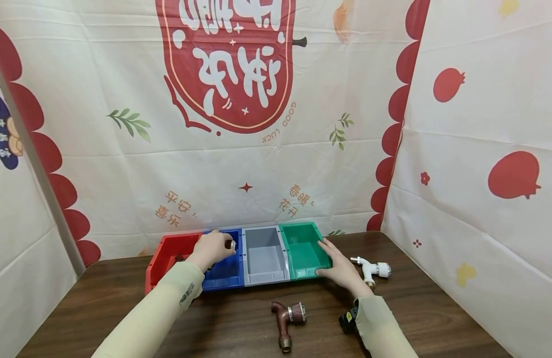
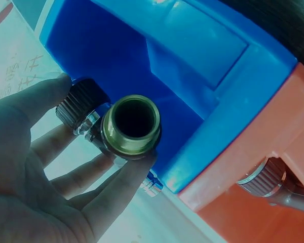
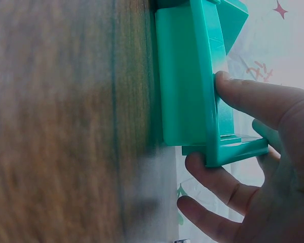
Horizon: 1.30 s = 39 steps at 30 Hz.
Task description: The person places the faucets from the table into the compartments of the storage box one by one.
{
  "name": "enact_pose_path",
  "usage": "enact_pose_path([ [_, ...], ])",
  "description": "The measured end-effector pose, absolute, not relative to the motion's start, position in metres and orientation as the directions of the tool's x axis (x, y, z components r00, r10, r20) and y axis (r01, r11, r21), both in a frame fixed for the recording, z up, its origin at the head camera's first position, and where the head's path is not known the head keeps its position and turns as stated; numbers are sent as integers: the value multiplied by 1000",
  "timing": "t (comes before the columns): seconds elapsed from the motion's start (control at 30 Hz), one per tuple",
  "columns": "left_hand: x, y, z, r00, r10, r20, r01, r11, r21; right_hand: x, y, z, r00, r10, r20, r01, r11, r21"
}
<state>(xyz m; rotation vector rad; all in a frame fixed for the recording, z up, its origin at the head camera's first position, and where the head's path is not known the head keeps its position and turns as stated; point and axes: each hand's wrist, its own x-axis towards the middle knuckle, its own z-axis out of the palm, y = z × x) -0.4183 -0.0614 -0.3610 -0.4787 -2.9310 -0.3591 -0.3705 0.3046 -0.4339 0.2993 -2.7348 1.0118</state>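
My left hand is over the blue bin. In the left wrist view the left hand grips a dark faucet between thumb and fingers, its brass threaded end facing the camera, above the blue bin. My right hand rests at the right side of the green bin. In the right wrist view the right hand holds the rim of the green bin, thumb on one side and a fingertip by the corner.
A grey bin sits between blue and green; the red bin at the left end holds a dark-handled faucet. A brown faucet lies in front, a white faucet at right, and a black object by the right sleeve.
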Motion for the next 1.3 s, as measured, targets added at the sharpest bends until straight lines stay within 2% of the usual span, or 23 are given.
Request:
enact_pose_path([
  [0.53,-423,-58,-363,-935,305,184,342,912,227,-369,304,-434,-955,-113,275,-264,746,-611],
  [1.3,-421,-57,-367,-929,319,186,353,916,189,-369,303,-434,-950,-118,289,-278,741,-611],
])
